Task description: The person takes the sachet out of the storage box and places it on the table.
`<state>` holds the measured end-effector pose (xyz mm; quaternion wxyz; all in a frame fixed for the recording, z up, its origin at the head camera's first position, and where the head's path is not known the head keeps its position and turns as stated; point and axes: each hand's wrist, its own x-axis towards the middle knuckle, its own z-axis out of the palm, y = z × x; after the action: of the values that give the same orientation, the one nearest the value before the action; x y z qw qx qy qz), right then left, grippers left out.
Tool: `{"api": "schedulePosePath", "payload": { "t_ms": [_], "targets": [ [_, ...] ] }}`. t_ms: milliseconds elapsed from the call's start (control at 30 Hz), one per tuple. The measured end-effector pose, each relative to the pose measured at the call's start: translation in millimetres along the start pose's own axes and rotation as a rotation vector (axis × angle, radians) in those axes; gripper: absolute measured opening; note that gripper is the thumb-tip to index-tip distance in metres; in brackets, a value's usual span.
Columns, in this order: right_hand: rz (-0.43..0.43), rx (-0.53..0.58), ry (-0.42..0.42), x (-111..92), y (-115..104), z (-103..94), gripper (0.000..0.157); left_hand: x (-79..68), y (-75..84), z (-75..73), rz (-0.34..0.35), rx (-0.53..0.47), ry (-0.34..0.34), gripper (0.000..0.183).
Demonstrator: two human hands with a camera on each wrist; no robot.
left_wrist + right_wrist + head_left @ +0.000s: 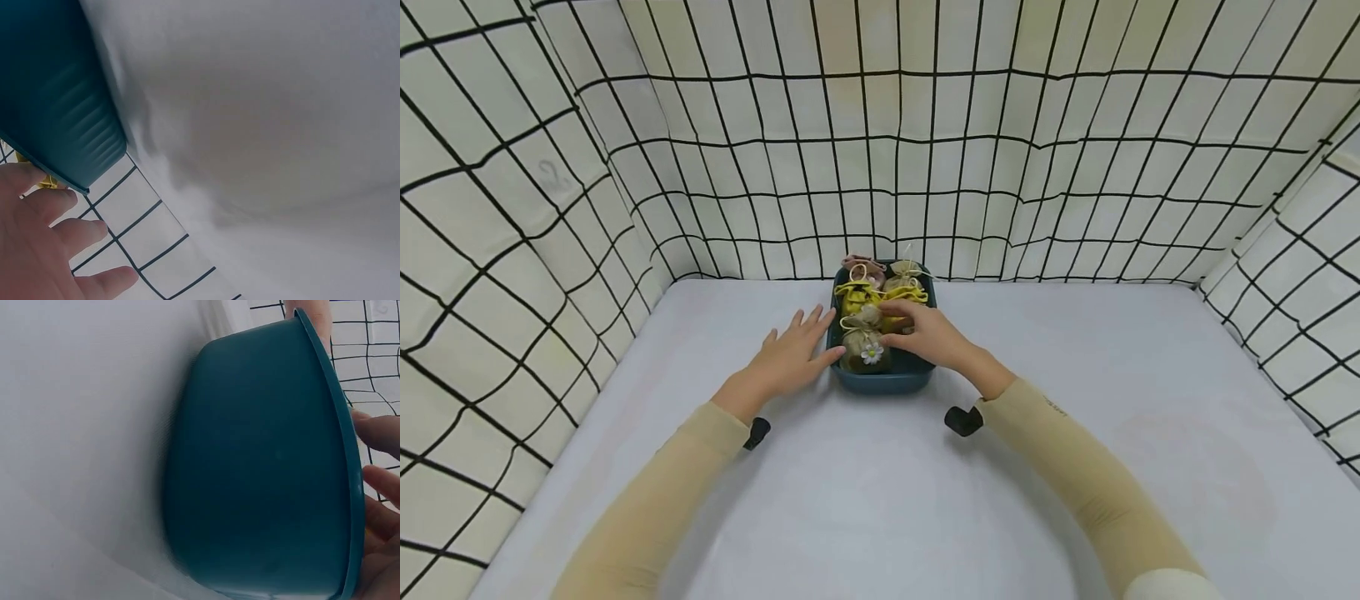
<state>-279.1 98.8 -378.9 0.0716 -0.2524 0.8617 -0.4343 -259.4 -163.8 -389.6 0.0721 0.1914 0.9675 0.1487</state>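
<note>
A teal plastic basin (pixel 883 383) holds several small drawstring pouches. Nearest in it is a beige pouch (pixel 859 340) with a white daisy on its front, standing upright. My right hand (pixel 928 333) reaches over the basin's right rim, thumb and fingers apart and bent, their tips right beside the gathered neck of the daisy pouch. My left hand (pixel 790 354) is spread at the left rim, fingers straight and thumb by the near left wall. In the left wrist view its fingers (pixel 81 237) stand apart along the basin's edge.
Behind the daisy pouch sit yellow pouches (pixel 859 298), a pink pouch (pixel 865 271) and another beige pouch (pixel 906 271). The basin stands on a white table (pixel 880 500) near its back edge. Black grid netting (pixel 895 192) over pale cloth encloses the back and sides.
</note>
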Motion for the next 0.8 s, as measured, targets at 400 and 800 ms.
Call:
{"api": "schedulePosePath", "payload": {
  "t_ms": [400,800],
  "targets": [
    [0.069,-0.077,-0.022,10.1,-6.9,9.9,0.067,-1.2,-1.3,-2.3,0.015,0.053,-0.002,0.081],
    [0.077,-0.039,-0.057,17.8,-0.2,11.2,0.059,2.0,2.9,-1.2,0.006,0.035,-0.015,0.08]
  ]
}}
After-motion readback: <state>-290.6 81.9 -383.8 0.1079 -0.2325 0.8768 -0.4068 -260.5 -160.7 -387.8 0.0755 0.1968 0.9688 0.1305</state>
